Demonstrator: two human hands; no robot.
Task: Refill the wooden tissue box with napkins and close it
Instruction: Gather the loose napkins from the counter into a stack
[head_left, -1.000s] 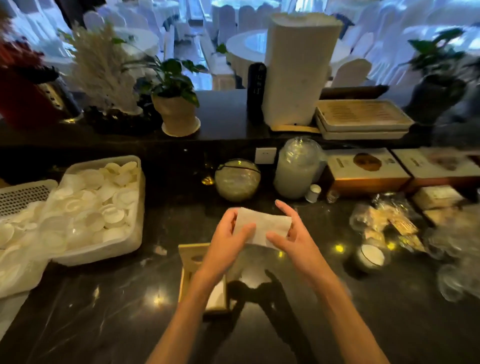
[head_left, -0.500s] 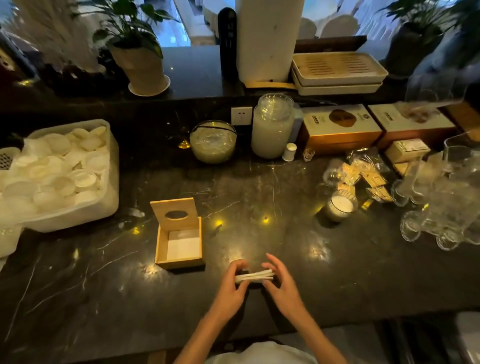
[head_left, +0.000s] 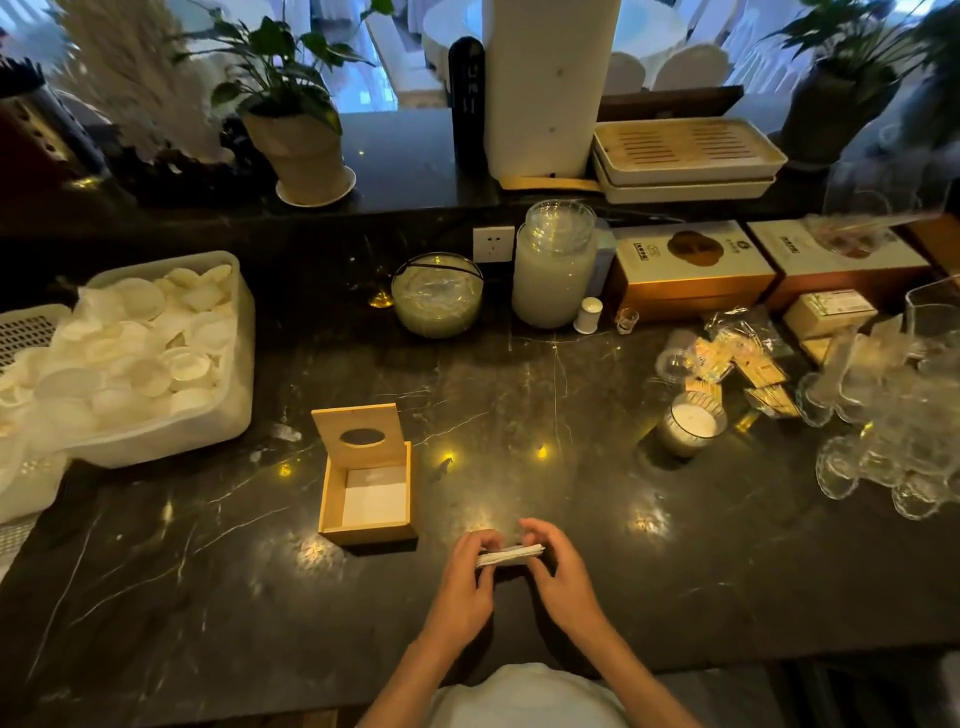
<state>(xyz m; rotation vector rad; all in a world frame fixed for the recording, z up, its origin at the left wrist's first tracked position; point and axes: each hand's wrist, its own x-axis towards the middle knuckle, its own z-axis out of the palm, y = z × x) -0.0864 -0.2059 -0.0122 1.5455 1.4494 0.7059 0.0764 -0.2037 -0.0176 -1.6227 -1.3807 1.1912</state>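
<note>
The wooden tissue box (head_left: 332, 506) stands open on the dark marble counter, its lid (head_left: 357, 432) with an oval slot tipped up at the back. White napkins lie flat inside the box (head_left: 374, 496). Just right of the box and nearer to me, a thin stack of folded white napkins (head_left: 510, 555) is held edge-on between both hands. My left hand (head_left: 462, 584) grips its left end and my right hand (head_left: 558, 574) grips its right end, low over the counter.
A white tub of round white lids (head_left: 156, 358) sits at the left. A glass bowl (head_left: 437, 293) and a tall jar (head_left: 553, 262) stand behind the box. A candle glass (head_left: 688, 428), wrapped packets (head_left: 737, 358) and clear glassware (head_left: 893, 415) crowd the right.
A second ago both hands held a napkin spread out above the box. They have since drawn back toward me, right of the box, with the napkins gathered into a flat stack.
</note>
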